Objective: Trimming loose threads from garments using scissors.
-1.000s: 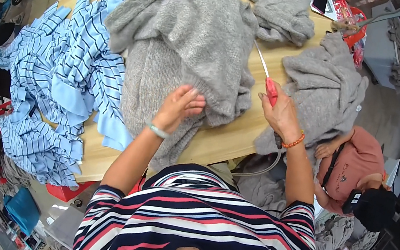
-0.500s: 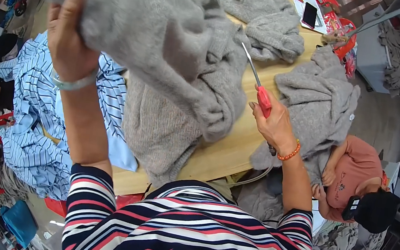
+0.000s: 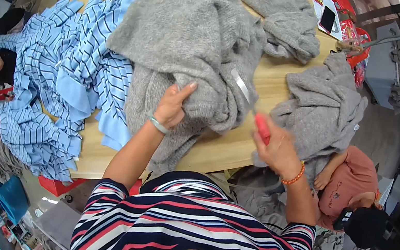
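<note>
My left hand (image 3: 171, 107) pinches a fold of the grey knitted sweater (image 3: 173, 29) spread before me, its thumb on top of the cloth. My right hand (image 3: 279, 151) is closed around the red handle of a slim tool (image 3: 262, 127). A metal shaft leads from that handle to a pale tip, smeared by motion, at the sweater's right side. Whether the tip touches the knit I cannot tell. Under the held sweater, more grey knit hangs toward the table's near edge.
Blue striped garments (image 3: 74, 60) are heaped at the left. Grey knits (image 3: 290, 32) lie at the back, with another grey pile (image 3: 324, 100) at right. A phone (image 3: 327, 19) rests on papers. On the right sits a person in a salmon shirt (image 3: 354, 178).
My left hand has come down from the far left to the middle, and the lifted grey sweater now lies spread on the pile. The tool has moved slightly nearer.
</note>
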Demonstrator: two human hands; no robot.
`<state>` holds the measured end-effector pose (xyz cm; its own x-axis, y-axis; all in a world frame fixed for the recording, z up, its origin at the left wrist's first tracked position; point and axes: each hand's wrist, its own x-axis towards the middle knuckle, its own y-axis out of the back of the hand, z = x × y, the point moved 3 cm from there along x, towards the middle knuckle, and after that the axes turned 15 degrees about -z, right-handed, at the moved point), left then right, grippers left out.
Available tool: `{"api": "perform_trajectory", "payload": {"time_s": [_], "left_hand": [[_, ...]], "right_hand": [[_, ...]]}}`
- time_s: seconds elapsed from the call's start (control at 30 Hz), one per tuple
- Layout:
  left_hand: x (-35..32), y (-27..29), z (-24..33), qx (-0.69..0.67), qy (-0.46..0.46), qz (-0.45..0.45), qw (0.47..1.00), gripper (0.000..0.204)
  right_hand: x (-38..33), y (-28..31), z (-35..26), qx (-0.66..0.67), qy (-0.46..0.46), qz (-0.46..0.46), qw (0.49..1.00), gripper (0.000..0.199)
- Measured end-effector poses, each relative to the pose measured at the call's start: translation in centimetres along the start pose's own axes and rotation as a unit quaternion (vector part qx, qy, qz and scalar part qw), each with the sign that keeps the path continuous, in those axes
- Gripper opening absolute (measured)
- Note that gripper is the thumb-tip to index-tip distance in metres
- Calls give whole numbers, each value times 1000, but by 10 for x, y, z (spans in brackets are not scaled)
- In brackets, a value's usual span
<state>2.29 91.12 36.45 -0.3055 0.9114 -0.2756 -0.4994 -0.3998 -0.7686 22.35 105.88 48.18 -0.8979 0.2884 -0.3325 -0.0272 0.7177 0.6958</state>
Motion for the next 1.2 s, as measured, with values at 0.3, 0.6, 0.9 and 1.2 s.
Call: {"api": "perform_trajectory", "payload": {"time_s": [0.3, 0.6, 0.9, 1.2], "left_hand": [[9, 5, -29, 5, -42, 31, 999, 20], [28, -13, -133, 621, -350, -19, 701, 34], [-3, -17, -77, 392, 113, -6, 913, 30], [30, -26, -72, 86, -45, -81, 992, 45]], "right_hand": [[2, 7, -45, -49, -37, -198, 978, 38], [170, -58, -121, -350, 109, 36, 930, 61], [238, 34, -63, -41, 50, 92, 994, 38], [140, 122, 125, -113, -237, 74, 962, 48]]}}
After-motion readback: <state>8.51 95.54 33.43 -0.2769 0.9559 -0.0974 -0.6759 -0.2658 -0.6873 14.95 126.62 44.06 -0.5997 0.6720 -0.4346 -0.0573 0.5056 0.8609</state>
